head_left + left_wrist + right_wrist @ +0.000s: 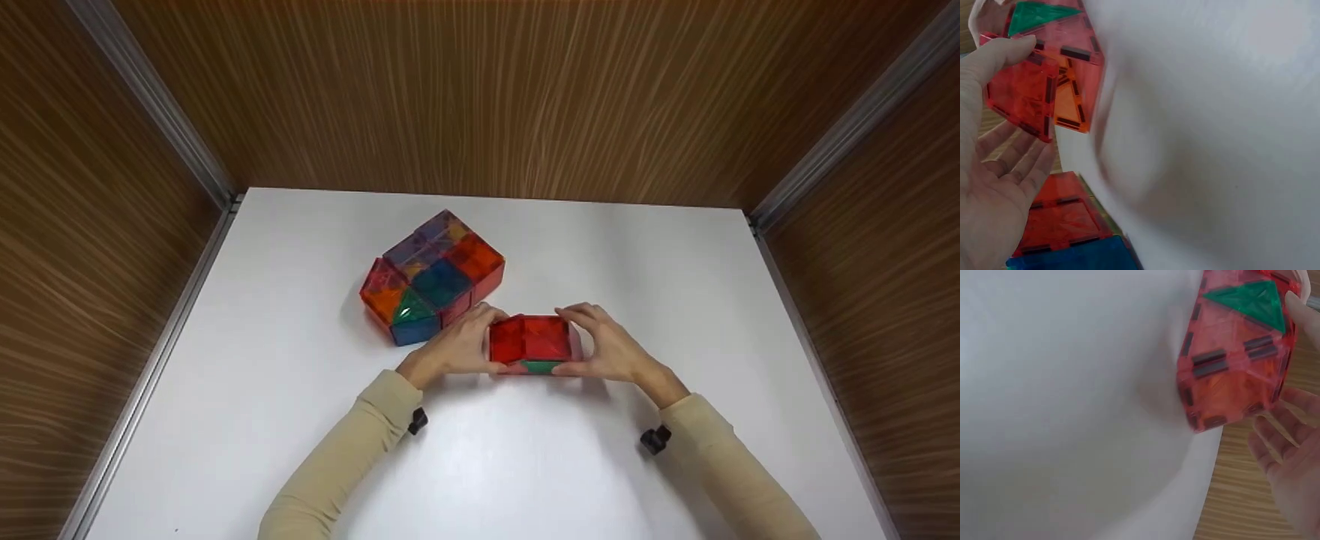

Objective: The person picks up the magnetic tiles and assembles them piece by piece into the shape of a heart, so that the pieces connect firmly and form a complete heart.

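A small box of see-through red magnetic tiles (546,337) sits on the white table in front of me, with a green triangle tile (1258,304) in its near side. Orange tile pieces (1068,104) show through its end in the left wrist view. My left hand (463,341) grips the box's left end, thumb at the near side and fingers at the far side. At the right end, my right hand (609,349) holds it likewise between thumb and fingers. Behind my left hand stands a larger block of multicoloured magnetic tiles (441,283).
The white table (262,390) is bounded by wood-grain panels (480,97) at the back and both sides, with metal rails along the corners. The larger block lies very near the left hand's knuckles.
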`<action>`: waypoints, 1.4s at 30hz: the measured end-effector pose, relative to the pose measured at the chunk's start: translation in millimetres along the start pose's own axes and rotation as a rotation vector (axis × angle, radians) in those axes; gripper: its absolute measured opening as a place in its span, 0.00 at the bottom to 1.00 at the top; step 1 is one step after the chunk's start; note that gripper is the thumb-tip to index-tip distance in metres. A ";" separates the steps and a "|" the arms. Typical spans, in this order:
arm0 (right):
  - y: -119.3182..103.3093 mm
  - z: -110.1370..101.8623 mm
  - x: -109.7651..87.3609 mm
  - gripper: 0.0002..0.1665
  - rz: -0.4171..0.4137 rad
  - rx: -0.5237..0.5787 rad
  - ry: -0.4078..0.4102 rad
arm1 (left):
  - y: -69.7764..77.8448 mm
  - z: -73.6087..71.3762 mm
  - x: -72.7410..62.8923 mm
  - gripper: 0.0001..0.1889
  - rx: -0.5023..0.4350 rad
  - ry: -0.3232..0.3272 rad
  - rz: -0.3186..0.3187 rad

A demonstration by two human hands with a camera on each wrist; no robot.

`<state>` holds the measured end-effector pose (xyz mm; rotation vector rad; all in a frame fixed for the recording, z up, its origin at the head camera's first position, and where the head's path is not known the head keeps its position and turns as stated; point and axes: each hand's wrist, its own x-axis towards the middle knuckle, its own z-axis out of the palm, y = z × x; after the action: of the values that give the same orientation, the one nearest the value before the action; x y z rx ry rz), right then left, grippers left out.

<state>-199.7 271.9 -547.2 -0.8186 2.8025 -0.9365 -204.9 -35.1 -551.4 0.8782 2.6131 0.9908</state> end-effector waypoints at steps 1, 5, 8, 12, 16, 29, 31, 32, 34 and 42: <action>2.8 0.1 -0.9 0.55 0.013 0.008 -0.004 | -1.2 0.5 0.1 0.41 -0.007 -0.004 -0.009; 10.0 1.0 -1.6 0.53 0.039 0.082 -0.019 | -3.9 2.8 2.0 0.42 -0.029 -0.020 -0.034; 12.1 0.9 -1.0 0.53 0.034 0.130 -0.021 | -4.6 3.7 4.2 0.42 -0.040 -0.028 -0.043; 14.0 0.5 -1.4 0.52 0.031 0.146 -0.018 | -5.3 3.3 6.4 0.42 -0.040 -0.050 -0.050; 14.4 0.1 -1.1 0.52 0.038 0.143 -0.018 | -5.8 1.9 7.7 0.41 -0.030 -0.060 -0.051; 6.7 2.1 -12.6 0.53 -0.037 0.057 0.027 | -3.7 8.5 -2.0 0.42 0.051 0.015 0.037; 5.8 2.8 -15.0 0.53 -0.045 0.060 0.039 | -3.1 10.4 -4.2 0.41 0.085 0.038 0.063; 6.0 3.1 -16.3 0.53 -0.044 0.071 0.046 | -2.4 11.2 -5.3 0.41 0.104 0.048 0.076; 6.8 3.4 -18.8 0.53 -0.027 0.118 0.065 | -0.7 13.2 -6.6 0.40 0.149 0.074 0.109; 8.4 8.3 -29.8 0.50 0.276 0.281 0.093 | 4.0 25.0 -13.3 0.36 0.283 0.197 0.189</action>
<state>-176.1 288.3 -561.6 -0.3500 2.6735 -1.3014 -182.8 -27.3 -567.7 1.1662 2.9322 0.7970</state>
